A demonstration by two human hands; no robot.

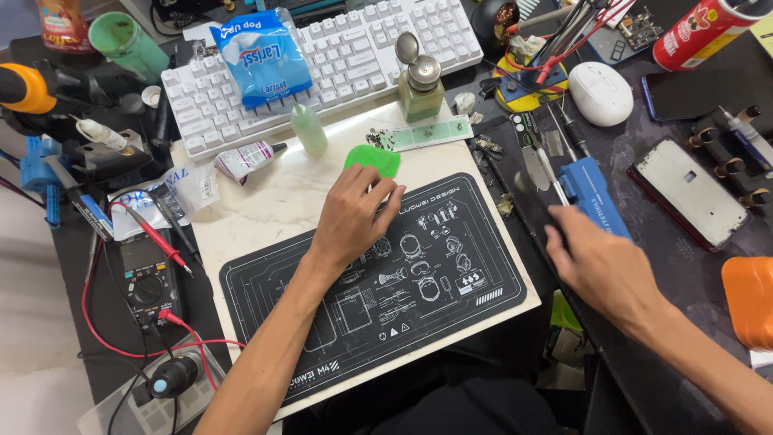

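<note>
Head camera is looking down on a crowded repair bench. Nearest, the left hand [354, 213] is lying across a black printed work mat [322, 322], its fingers [378, 193] curling onto a green plastic pry card [373, 159] and touching its near edge; whether they are pinching it cannot be told. To the right, well apart, the right hand [600, 270] is closing around the near end of a blue handheld tool [594, 201], whose metal tip is pointing away, blurred. Left of the left hand, a digital multimeter [145, 278] with red leads is sitting. Just beyond the card, a small green squeeze bottle [308, 129] and a pump dispenser bottle [420, 84] are standing before a white keyboard [338, 48]. Right of the blue tool, an opened phone [691, 193] is lying.
</note>
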